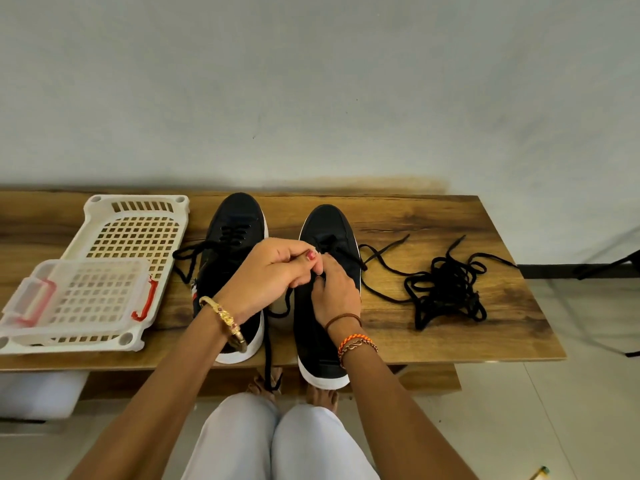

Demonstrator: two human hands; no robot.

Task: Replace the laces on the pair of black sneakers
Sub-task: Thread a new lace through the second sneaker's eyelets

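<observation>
Two black sneakers with white soles stand side by side on the wooden table, toes pointing away. The left sneaker is laced near the toe, with loose ends trailing left. Over the right sneaker, my left hand and my right hand meet at the eyelets, both pinching its black lace. One end of that lace runs right across the table; another strand hangs over the front edge. The eyelets under my hands are hidden.
A tangled pile of black laces lies on the table to the right of the shoes. On the left sits a white perforated tray with a clear red-latched box on it. My knees and feet are below the front edge.
</observation>
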